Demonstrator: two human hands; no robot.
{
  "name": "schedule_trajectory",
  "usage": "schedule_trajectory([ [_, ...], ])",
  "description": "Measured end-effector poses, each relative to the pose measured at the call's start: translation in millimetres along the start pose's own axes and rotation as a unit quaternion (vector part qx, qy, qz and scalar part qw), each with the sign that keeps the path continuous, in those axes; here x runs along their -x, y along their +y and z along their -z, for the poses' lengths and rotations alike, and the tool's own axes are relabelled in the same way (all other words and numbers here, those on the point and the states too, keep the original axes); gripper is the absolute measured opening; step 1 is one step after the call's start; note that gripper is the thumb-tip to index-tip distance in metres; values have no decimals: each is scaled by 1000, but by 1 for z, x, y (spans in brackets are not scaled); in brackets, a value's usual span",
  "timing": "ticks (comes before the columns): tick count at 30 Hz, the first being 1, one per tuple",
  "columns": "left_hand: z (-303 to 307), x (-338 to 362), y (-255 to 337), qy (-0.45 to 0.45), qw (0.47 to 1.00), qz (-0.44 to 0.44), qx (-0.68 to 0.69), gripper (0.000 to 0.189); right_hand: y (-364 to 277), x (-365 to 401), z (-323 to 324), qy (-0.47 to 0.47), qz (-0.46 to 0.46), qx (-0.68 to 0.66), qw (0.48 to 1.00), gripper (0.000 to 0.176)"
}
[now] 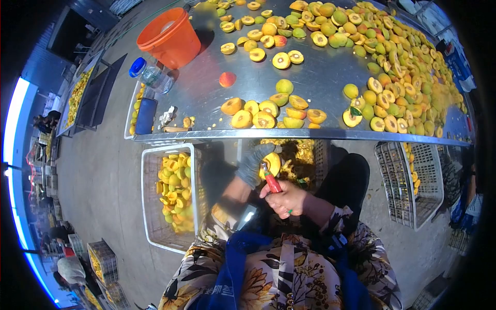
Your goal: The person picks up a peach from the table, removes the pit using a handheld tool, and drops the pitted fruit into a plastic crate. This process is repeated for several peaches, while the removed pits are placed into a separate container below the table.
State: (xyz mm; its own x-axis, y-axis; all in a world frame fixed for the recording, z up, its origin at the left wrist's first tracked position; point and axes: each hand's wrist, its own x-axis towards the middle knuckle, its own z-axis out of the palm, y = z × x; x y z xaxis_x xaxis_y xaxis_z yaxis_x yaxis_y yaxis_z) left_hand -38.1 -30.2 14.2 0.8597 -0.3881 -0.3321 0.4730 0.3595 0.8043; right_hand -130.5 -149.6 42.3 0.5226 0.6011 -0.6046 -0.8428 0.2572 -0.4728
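My left hand [253,164], in a grey glove, is closed around a halved yellow peach [273,164] with the cut side up. My right hand [285,199] is bare and wraps around the red handle of a coring tool [272,182]. The tool's metal tip touches the cut face of the peach half, by its middle. Both hands are in front of the metal table's near edge, above a crate [321,157] of peach scraps. Several halved peaches [264,120] lie on the table just beyond my hands.
A large heap of halved peaches [398,77] covers the table's [315,72] right side. At its left stand an orange bucket [170,39] and a blue-capped plastic bottle [152,75]. A white crate [147,206] of peach pieces stands left, another crate [413,186] right. Other people work far left.
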Motion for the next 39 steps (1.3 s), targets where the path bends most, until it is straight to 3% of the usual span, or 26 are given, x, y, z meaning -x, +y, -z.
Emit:
schedule_trajectory([
  [2,-10,6,10,-47,992,46,107,30,2,-2,-2,-43,10,-37,998,18],
  [3,-14,7,9,-29,994,19,105,29,5,-4,-2,-61,18,-59,996,18],
  [6,-11,-3,-5,55,975,60,205,29,10,-6,7,-132,57,-122,982,20],
  [9,1,-14,-7,119,972,-11,205,32,15,0,24,-234,162,-157,945,25],
  [10,4,-12,1,136,971,-28,193,35,17,2,34,-231,180,-201,935,27],
  [11,27,-24,-5,150,974,-91,142,32,14,5,43,-187,191,-181,946,28],
  [12,28,-17,10,163,967,-99,167,32,10,7,50,-142,201,-160,956,28],
  [13,48,-16,14,210,959,-189,-21,30,7,4,56,-49,163,-12,985,26],
  [14,71,-9,21,235,944,-218,-74,30,17,-11,66,95,148,266,948,21],
  [15,90,-2,32,262,925,-245,-127,29,40,-25,97,161,255,514,803,23],
  [17,124,17,68,308,898,-199,-242,32,43,-31,111,218,207,658,690,32],
  [18,146,24,78,337,823,-170,-425,35,29,-26,92,212,68,585,780,38],
  [19,156,29,87,364,744,-170,-533,37,23,-20,79,195,43,513,835,37],
  [20,157,24,93,381,654,-175,-630,39,40,-31,84,213,167,542,795,36],
  [22,137,1,95,386,672,-180,-606,43,33,-36,70,221,167,579,767,36],
  [24,96,-27,99,280,669,-116,-679,54,29,-36,62,231,139,522,809,42],
  [25,80,-49,93,238,631,-103,-731,53,40,-46,71,252,207,513,794,31],
  [26,64,-66,85,201,585,-89,-781,52,38,-45,70,264,216,512,788,33],
  [28,23,-75,72,137,554,-189,-799,47,32,-34,67,286,219,489,795,32],
  [30,28,-101,59,60,631,-54,-772,46,31,-26,72,291,224,468,804,33],
  [31,17,-99,65,66,671,-27,-738,44,25,-12,65,294,222,448,814,32],
  [34,42,-109,49,72,782,-140,-603,46,20,-12,70,345,249,416,804,38],
  [35,45,-110,47,46,829,-217,-514,59,15,-13,69,364,340,412,763,36],
  [38,2,-63,64,-50,823,-206,-527,67,-28,17,43,266,333,201,882,34],
  [39,-20,-39,73,-84,790,-237,-559,73,-36,19,39,235,346,152,896,31],
])
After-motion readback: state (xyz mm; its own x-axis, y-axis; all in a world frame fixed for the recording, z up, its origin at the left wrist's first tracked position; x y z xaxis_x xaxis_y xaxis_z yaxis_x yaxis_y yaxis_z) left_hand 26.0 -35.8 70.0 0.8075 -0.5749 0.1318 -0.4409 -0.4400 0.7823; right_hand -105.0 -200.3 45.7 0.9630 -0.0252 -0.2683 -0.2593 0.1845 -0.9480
